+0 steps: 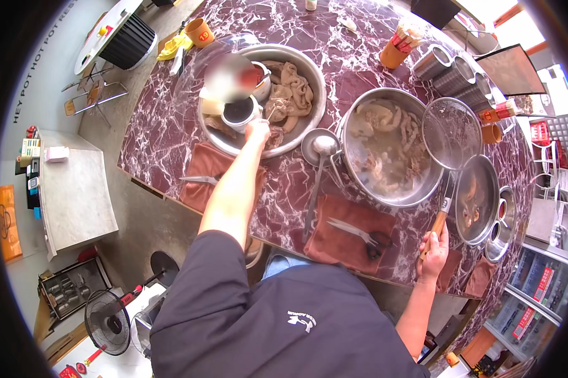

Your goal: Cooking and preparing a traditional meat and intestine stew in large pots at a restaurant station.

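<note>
My left hand (258,131) reaches over the near rim of a large steel basin (319,94). Its fingers are at a white mug of dark liquid (239,113); whether they grip the mug or something beside it is unclear. Pale cooked offal (289,92) lies in the basin, next to a second container with red contents (261,80). My right hand (434,250) is closed around the wooden handle of a round mesh strainer (452,133). The strainer's mesh hangs over the right rim of a steel pot (392,146) holding meat pieces in cloudy liquid.
A ladle (322,146) rests on a small dish left of the pot. Scissors (354,230) lie on a brown cloth (328,250), others (201,179) on another cloth. A steel pan (476,198) with scraps stands right. Behind are metal canisters (432,61) and a skewer cup (392,54).
</note>
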### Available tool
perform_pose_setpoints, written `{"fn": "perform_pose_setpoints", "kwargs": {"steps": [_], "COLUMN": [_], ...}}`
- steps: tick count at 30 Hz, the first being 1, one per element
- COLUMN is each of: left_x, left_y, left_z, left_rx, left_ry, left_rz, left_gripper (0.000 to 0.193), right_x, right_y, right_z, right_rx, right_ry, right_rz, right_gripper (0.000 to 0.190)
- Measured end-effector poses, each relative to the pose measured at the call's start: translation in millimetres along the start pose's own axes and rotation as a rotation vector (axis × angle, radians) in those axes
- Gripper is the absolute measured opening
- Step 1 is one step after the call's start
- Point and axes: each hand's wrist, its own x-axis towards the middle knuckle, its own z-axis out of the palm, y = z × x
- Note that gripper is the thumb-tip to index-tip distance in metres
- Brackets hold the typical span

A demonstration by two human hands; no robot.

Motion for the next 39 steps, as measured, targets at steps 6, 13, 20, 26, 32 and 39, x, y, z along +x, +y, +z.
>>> {"fn": "perform_pose_setpoints", "kwargs": {"steps": [6, 13, 20, 26, 32, 39], "left_x": [-10, -44, -35, -59, -73, -42], "left_y": [-10, 46, 21, 43, 68, 48], "left_z": [-24, -41, -36, -19, -43, -16], "left_rx": [-0.313, -0.676, -0.008, 0.463, 0.558, 0.423], "left_ry": [-0.241, -0.523, -0.419, -0.249, -0.213, -0.234], "left_rz": [-0.036, -0.176, 0.271, 0.146, 0.148, 0.046], "left_gripper": [0.017, 0.017, 0.021, 0.023, 0.026, 0.027], "right_x": [2, 2, 1, -1, -5, -1], "right_y": [3, 2, 7, 11, 5, 6], "right_z": [11, 12, 20, 17, 3, -2], "right_rx": [-0.008, -0.002, -0.003, 0.010, 0.013, -0.018], "right_ry": [-0.026, 0.000, -0.048, -0.031, -0.011, 0.021], "right_rz": [0.009, 0.014, 0.022, 0.033, 0.018, 0.040], "right_gripper": [0.050, 0.050, 0.050, 0.051, 0.051, 0.047]}}
